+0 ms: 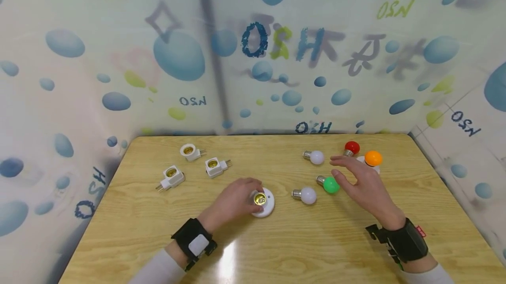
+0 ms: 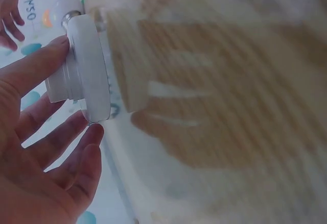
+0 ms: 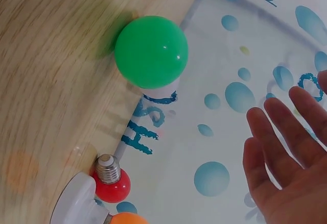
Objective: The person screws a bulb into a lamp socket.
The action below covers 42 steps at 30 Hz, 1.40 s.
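Observation:
My left hand (image 1: 237, 198) grips a round white lamp holder (image 1: 269, 205) with a brass-coloured screw socket facing up. In the left wrist view, the thumb presses one side of the holder (image 2: 92, 71) and the fingers curl about the other. My right hand (image 1: 363, 187) hovers over the right part of the table, fingers loosely extended and holding nothing. Nearest to it lies a green bulb (image 1: 331, 185), also large in the right wrist view. Two white bulbs, one in front (image 1: 308, 195) and one behind (image 1: 317, 157), lie on their sides nearby.
A red bulb (image 1: 352, 148) lies at the back right. Beside it an orange bulb (image 1: 373, 158) sits at a round white base (image 3: 74, 198), partly hidden by my hand. Three white plug-in sockets, one of them square (image 1: 214, 167), lie at the left. A patterned curtain (image 1: 237, 86) borders the wooden table (image 1: 130, 213).

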{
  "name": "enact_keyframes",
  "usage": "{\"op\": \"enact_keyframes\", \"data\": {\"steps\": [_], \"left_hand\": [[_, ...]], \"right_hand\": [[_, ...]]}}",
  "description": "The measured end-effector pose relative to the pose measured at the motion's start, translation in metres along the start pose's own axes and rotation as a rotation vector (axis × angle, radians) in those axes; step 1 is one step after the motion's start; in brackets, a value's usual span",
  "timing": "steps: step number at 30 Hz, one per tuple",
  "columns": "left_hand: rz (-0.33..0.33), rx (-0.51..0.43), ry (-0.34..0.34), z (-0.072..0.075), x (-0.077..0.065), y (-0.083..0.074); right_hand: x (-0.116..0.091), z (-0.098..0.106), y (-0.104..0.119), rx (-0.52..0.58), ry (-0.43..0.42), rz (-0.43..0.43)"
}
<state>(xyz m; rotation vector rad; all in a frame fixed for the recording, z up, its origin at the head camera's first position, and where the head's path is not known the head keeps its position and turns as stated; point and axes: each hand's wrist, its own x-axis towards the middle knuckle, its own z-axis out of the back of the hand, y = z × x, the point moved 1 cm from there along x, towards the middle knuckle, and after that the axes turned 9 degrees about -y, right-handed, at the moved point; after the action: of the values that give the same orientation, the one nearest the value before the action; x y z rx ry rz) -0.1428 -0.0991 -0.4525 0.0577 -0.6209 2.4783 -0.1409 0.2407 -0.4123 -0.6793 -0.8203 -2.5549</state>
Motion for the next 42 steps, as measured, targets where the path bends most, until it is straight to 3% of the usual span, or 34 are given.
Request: {"op": "enact_keyframes", "data": {"steps": [10,23,31,42], "left_hand": [[-0.001,-0.012,0.014,-0.007,-0.004,0.001],[0.066,-0.106,0.045,-0.002,-0.008,0.000],[0.020,-0.105,-0.002,0.005,-0.014,0.005],[0.117,-0.209,-0.064,0.014,-0.022,0.013]], "right_hand": [[-0.002,-0.002,0.001,-0.004,0.007,0.008],[-0.006,-0.014,0.006,0.016,0.096,0.040],[-0.010,-0.028,0.012,0.046,0.212,0.048],[-0.014,-0.046,0.021,0.020,0.371,0.045]]}}
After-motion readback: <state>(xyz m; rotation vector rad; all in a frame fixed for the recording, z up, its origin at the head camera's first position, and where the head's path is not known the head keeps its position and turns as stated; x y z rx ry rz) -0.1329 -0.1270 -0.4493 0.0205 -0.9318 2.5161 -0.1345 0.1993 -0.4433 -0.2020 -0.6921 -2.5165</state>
